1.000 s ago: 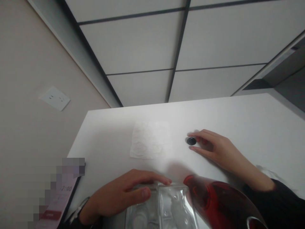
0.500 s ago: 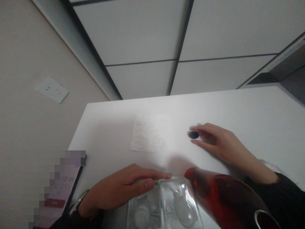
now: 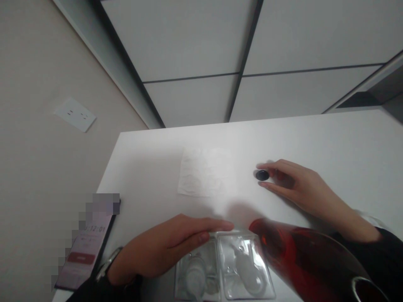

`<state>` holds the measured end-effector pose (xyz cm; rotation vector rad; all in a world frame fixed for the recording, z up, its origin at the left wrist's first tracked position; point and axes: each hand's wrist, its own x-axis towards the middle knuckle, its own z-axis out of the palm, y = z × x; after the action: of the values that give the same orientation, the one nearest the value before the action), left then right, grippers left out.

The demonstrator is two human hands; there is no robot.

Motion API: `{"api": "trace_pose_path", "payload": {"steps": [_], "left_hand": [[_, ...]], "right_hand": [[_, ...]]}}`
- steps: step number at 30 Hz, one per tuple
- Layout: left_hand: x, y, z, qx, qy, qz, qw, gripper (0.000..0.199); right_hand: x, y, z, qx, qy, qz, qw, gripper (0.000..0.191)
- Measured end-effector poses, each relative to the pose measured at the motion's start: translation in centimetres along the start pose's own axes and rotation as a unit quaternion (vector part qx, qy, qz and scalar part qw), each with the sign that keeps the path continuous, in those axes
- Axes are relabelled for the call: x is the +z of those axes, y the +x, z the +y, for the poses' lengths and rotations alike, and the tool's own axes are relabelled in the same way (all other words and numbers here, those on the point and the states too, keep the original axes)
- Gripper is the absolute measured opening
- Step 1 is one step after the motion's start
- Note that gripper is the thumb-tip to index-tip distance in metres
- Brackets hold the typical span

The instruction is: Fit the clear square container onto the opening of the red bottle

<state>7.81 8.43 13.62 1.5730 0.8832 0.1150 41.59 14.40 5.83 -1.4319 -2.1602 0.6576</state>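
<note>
The left hand point(image 3: 163, 247) on a clear plastic blister tray point(image 3: 225, 268), the right hand point(image 3: 296, 188) around a small dark disc point(image 3: 262, 175)

The left hand was open, with its fingers lying nearly together and straight. They lay along the upper edge of the clear plastic blister tray and did not seem to grip it. The tray was on the white table point(image 3: 330, 142), near its front edge, and had two compartments with pale moulded shapes inside. The right hand was half open, and the small dark disc stood on the table between its thumb and first finger. I could not tell if the hand had hold of the disc. A blurred red translucent object point(image 3: 302, 260), perhaps a bottle, was very near the camera, just beside the tray. A sheet of thin paper point(image 3: 206, 172) lay on the table behind the tray. A phone point(image 3: 85, 251) lay at the left side of the table, just beside the wrist with a watch point(image 3: 108, 264).
</note>
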Motion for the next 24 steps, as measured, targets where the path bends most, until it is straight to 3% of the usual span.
{"api": "trace_pose_path", "payload": {"steps": [6, 15, 24], "left_hand": [[0.40, 0.30, 0.37, 0.043, -0.026, 0.014, 0.999, 0.039], [0.41, 0.54, -0.39, 0.059, -0.059, 0.002, 0.996, 0.045], [0.36, 0.38, -0.55, 0.031, -0.027, 0.002, 0.999, 0.042]], "right_hand": [[-0.09, -0.09, -0.19, 0.019, 0.006, -0.011, 1.000, 0.042], [-0.20, -0.13, -0.26, 0.023, 0.007, -0.017, 1.000, 0.041], [-0.15, -0.09, -0.15, 0.019, 0.004, -0.014, 1.000, 0.039]]}}
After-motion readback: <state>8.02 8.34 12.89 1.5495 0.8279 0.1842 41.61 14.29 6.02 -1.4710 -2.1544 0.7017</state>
